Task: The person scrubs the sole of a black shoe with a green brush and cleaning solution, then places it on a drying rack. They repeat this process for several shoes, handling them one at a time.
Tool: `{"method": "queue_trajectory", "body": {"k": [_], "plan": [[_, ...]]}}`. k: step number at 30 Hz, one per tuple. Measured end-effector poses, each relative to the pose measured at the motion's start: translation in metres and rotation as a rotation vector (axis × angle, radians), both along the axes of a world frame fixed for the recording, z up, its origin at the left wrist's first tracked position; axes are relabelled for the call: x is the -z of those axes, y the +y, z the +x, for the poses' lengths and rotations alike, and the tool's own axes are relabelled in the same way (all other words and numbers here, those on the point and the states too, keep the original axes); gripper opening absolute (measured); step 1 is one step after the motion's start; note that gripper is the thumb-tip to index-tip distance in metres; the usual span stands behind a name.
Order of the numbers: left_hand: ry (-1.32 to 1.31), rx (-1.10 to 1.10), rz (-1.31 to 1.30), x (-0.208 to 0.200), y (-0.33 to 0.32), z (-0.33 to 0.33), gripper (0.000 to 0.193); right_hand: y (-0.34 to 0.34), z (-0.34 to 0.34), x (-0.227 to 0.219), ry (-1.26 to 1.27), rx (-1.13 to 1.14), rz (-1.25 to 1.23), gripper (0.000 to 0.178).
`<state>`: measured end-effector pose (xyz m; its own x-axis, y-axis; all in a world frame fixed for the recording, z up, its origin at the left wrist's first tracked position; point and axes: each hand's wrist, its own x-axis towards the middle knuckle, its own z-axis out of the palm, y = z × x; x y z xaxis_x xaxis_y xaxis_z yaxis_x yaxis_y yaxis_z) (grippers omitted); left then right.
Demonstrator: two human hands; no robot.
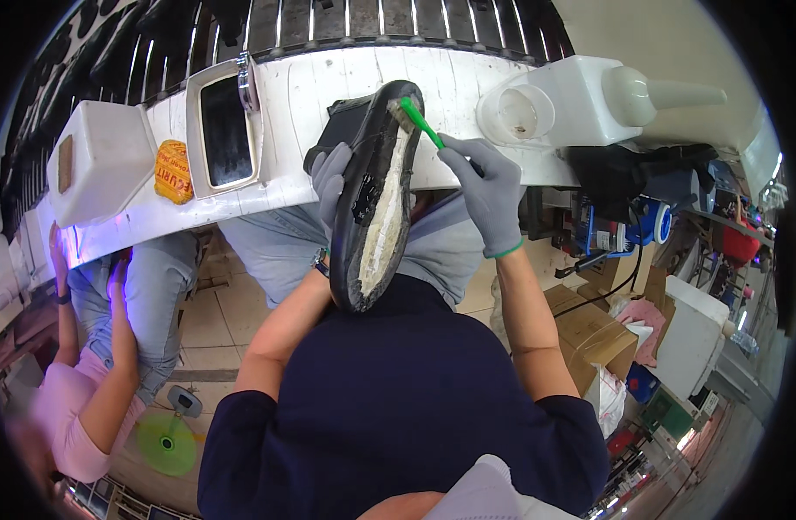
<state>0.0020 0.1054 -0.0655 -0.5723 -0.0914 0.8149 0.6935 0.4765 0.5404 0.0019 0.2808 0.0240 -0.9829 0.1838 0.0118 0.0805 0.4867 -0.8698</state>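
Observation:
My left hand [330,185], in a grey glove, grips a black shoe [353,208] by its side, and part of this hand is hidden behind it. The shoe's underside faces up at me, with a pale off-white middle and a black border, part of which looks glossy and wet. In my right hand [487,186], also gloved in grey, is a small brush [421,122] with a green handle. Its bristles rest on the upper end of the shoe's underside, near the border.
On the white table [303,78] stand a tray of black liquid [227,130], an orange-yellow packet [173,172], a white box-shaped container [99,165], a clear cup [516,115] and a white bottle [580,100]. Metal rollers [381,22] run beyond it. A co-worker [94,399] sits at left; cardboard boxes [589,329] lie right.

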Motion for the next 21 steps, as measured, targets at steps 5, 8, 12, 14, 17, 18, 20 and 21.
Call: {"method": "queue_trajectory", "body": {"k": [5,8,12,14,17,18,20,21], "plan": [[0.022,0.015,-0.002,-0.002,-0.001,-0.003,0.092,0.015,-0.026,0.020,0.056,0.089,0.119,0.021],[0.021,0.019,-0.014,-0.003,-0.003,-0.002,0.090,0.019,-0.028,0.019,0.124,0.092,0.202,0.022],[0.017,0.035,-0.027,-0.004,-0.003,-0.001,0.088,0.021,-0.026,0.017,0.109,0.087,0.189,0.022],[0.012,0.045,-0.033,-0.005,-0.002,0.000,0.087,0.023,-0.024,0.017,0.046,0.051,0.103,0.022],[0.003,0.054,-0.043,-0.007,-0.003,0.000,0.086,0.026,-0.015,0.010,-0.111,-0.047,-0.059,0.021],[0.000,0.060,-0.047,-0.007,-0.004,0.001,0.085,0.027,-0.010,0.005,-0.152,-0.084,-0.086,0.021],[-0.013,0.072,-0.053,-0.009,-0.005,0.001,0.084,0.025,0.001,-0.005,-0.195,-0.143,-0.135,0.021],[-0.020,0.078,-0.056,-0.009,-0.006,0.001,0.084,0.023,0.007,-0.009,-0.197,-0.166,-0.157,0.020]]}}
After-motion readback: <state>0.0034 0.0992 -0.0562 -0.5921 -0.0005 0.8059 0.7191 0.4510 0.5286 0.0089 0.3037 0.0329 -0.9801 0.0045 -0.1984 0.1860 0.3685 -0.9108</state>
